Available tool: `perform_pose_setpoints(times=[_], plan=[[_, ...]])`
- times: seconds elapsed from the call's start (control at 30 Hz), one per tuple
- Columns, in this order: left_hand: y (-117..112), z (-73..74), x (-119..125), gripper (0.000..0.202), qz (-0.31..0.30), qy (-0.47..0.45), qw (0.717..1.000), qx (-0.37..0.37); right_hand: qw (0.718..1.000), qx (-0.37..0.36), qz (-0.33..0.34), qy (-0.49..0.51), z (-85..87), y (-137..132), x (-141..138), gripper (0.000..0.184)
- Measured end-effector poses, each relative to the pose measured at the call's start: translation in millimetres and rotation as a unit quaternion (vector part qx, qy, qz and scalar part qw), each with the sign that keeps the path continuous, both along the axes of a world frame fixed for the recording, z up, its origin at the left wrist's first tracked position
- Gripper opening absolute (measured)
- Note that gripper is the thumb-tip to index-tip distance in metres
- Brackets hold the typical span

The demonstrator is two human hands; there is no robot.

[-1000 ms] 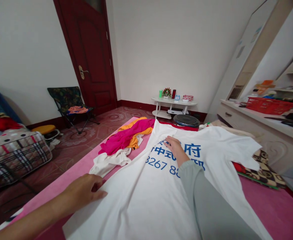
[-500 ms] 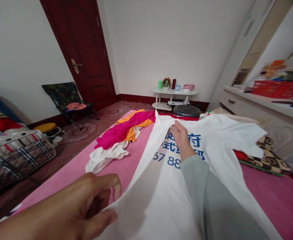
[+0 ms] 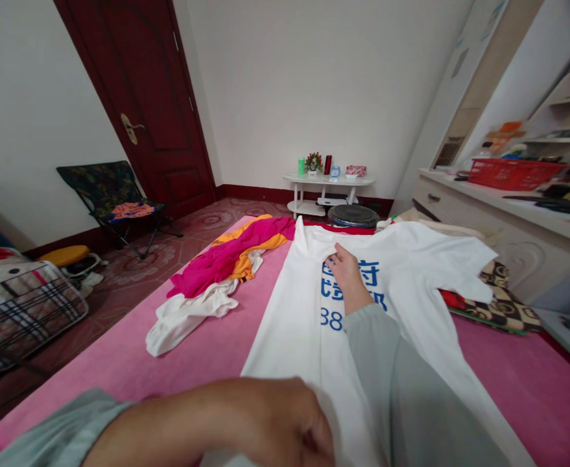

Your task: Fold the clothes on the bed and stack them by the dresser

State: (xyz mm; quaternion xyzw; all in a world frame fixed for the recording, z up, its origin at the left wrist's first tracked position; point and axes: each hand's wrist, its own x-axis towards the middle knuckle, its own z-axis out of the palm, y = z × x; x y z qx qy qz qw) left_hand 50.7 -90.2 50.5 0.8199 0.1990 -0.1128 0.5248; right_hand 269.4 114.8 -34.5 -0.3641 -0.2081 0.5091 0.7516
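A white T-shirt [image 3: 411, 311] with blue printed characters and numbers lies spread on a pink cover. Its left side is folded inward, and the folded edge runs lengthwise through the print, covering part of it. My right hand [image 3: 347, 271] is at the upper chest, fingers pinched on the cloth at that fold. Low in the foreground, my left hand [image 3: 279, 415] is closed over the lower part of the shirt; its fingertips are partly hidden by the hand and cut off by the bottom edge.
Crumpled magenta and orange clothing [image 3: 226, 256] and a white garment [image 3: 187, 318] lie left on the pink cover [image 3: 201, 370]. A patterned folded cloth [image 3: 498, 305] is at right. Beyond are a folding chair [image 3: 114, 194], a small white table [image 3: 328, 179] and a red basket [image 3: 513, 174].
My left hand has moved rightward, bringing the shirt's left side over the middle, so less of the print shows. My right hand stays near the chest. The view has shifted slightly.
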Motion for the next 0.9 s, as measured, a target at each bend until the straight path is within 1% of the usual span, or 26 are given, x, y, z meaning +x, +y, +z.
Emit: perform_pose_setpoints(times=[0.03,0.07,0.1,0.13,0.17,0.2,0.23,0.27,0.33,0.37,0.43,0.53,0.6,0.67,0.73,0.8,0.83,0.87,0.9], plan=[[16,-6.6,7,0.027,0.037,-0.005,0.998,0.043,1.000,-0.003,-0.004,-0.001,-0.7,1,1,0.018],[34,-12.8,13,0.027,0.092,-0.015,0.988,0.121,1.000,-0.005,-0.008,-0.003,-1.4,1,1,0.018],[53,-19.0,19,0.028,0.158,-0.027,0.961,0.227,1.000,-0.007,-0.011,-0.006,-2.3,1,2,0.019],[72,-25.6,23,0.031,0.230,-0.040,0.914,0.332,1.000,-0.007,-0.014,-0.009,-3.3,1,1,0.021],[90,-32.9,26,0.040,0.279,-0.036,0.869,0.407,1.000,-0.007,-0.016,-0.013,-4.4,1,1,0.022],[105,-41.1,28,0.050,0.302,-0.009,0.840,0.451,1.000,-0.006,-0.016,-0.019,-5.6,1,1,0.023],[118,-49.9,28,0.056,0.312,0.021,0.825,0.471,1.000,-0.004,-0.017,-0.026,-6.8,2,0,0.024],[128,-58.9,27,0.060,0.312,0.043,0.819,0.479,0.999,-0.003,-0.017,-0.033,-7.9,3,-1,0.025],[139,-75.0,24,0.064,0.302,0.064,0.821,0.481,0.998,-0.002,-0.015,-0.057,-8.9,8,-2,0.025],[141,-81.2,23,0.065,0.299,0.063,0.821,0.481,0.997,-0.003,-0.014,-0.072,-8.6,11,-2,0.025],[141,-88.9,21,0.066,0.301,0.057,0.821,0.483,0.995,-0.007,-0.006,-0.104,-5.5,21,-3,0.023],[140,-90.9,21,0.067,0.306,0.049,0.822,0.479,0.989,-0.018,0.026,-0.143,3.5,40,-2,0.018],[140,-89.0,21,0.067,0.309,0.043,0.823,0.475,0.985,-0.028,0.052,-0.164,9.2,51,-1,0.015],[140,-86.5,21,0.067,0.312,0.040,0.825,0.469,0.981,-0.034,0.060,-0.182,12.1,59,0,0.016],[140,-84.1,20,0.067,0.314,0.040,0.827,0.464,0.980,-0.035,0.037,-0.191,11.0,62,2,0.022],[139,-82.6,20,0.067,0.315,0.040,0.829,0.460,0.977,-0.019,-0.022,-0.212,6.7,59,4,0.031],[138,-82.2,20,0.067,0.315,0.040,0.830,0.459,0.969,-0.004,-0.063,-0.240,3.6,56,6,0.035],[138,-82.1,20,0.066,0.315,0.039,0.830,0.458,0.954,0.014,-0.105,-0.280,0.3,53,8,0.038],[138,-82.4,20,0.066,0.315,0.039,0.830,0.458,0.934,0.031,-0.146,-0.325,-3.1,49,10,0.040]])
